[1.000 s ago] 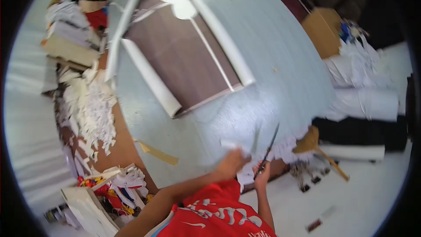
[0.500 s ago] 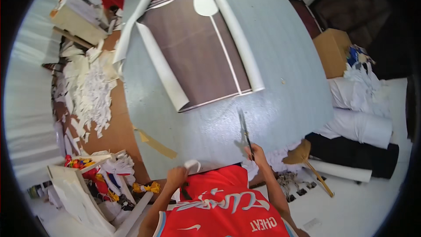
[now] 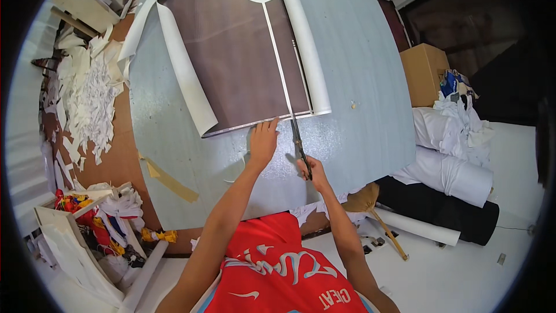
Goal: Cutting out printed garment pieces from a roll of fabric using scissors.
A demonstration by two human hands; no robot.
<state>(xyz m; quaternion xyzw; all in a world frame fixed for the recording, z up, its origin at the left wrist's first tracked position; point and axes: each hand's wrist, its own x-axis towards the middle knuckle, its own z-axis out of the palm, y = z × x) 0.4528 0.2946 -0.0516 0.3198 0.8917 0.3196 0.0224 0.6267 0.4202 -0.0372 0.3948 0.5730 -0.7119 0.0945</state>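
Observation:
A large brown fabric sheet (image 3: 231, 64) with white lines and shapes lies on the pale blue table (image 3: 370, 81), its white side edges curled over. My right hand (image 3: 313, 173) is closed around the handles of dark scissors (image 3: 297, 137). The blades point away from me and meet the sheet's near edge, at the lower end of a long white line. Just left of them, my left hand (image 3: 264, 144) has its fingers stretched out, with the tips at that same edge. A thin, curved white scrap (image 3: 236, 169) lies beside my left wrist.
A tan strip (image 3: 171, 182) lies near the table's left edge. White scraps (image 3: 90, 93) cover the floor beyond it, near a box of colourful cloth (image 3: 98, 220). To the right are a cardboard box (image 3: 423, 72), white rolls (image 3: 454, 174), a black roll (image 3: 440, 208) and a hand broom (image 3: 379, 220).
Both hands have moved forward from the table's near edge to the sheet. My left hand has let go of a white scrap. The scissors have reached the sheet's edge.

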